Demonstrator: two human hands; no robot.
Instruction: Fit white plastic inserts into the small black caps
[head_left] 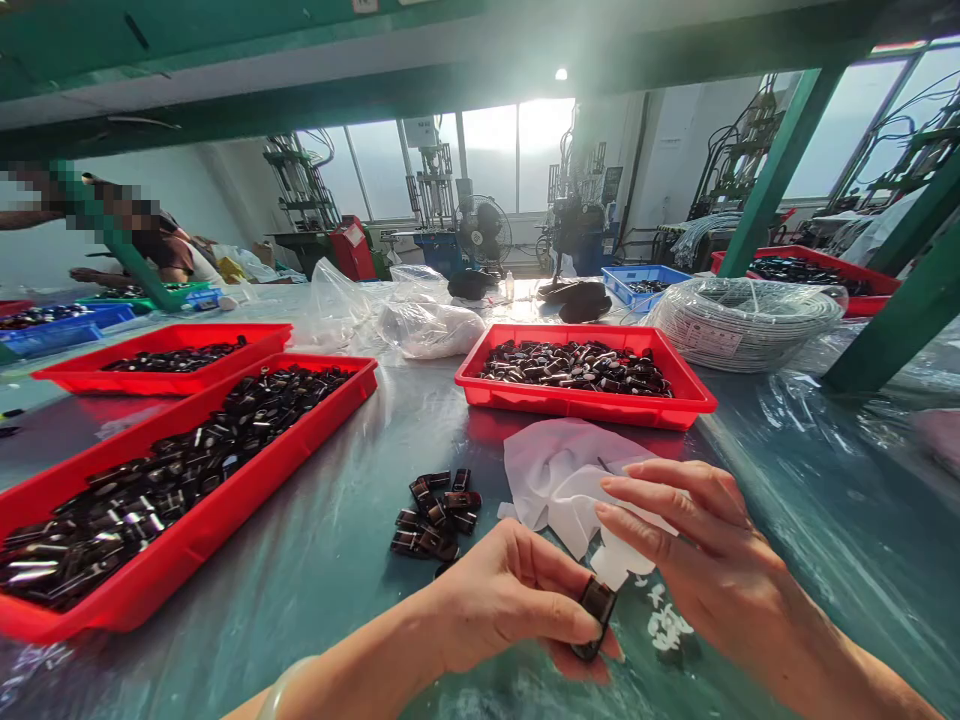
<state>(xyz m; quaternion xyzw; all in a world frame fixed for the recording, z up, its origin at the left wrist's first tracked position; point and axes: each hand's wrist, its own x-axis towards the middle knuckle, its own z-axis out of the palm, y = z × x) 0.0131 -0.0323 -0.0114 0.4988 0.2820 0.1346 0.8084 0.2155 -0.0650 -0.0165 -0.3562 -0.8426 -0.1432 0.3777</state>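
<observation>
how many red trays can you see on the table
4: two side by side at left, front and behind; one centre; one far right, partly hidden by a green post. Others may be hidden.

Factory floor: parts trays (585, 402), machines (435, 190).
</observation>
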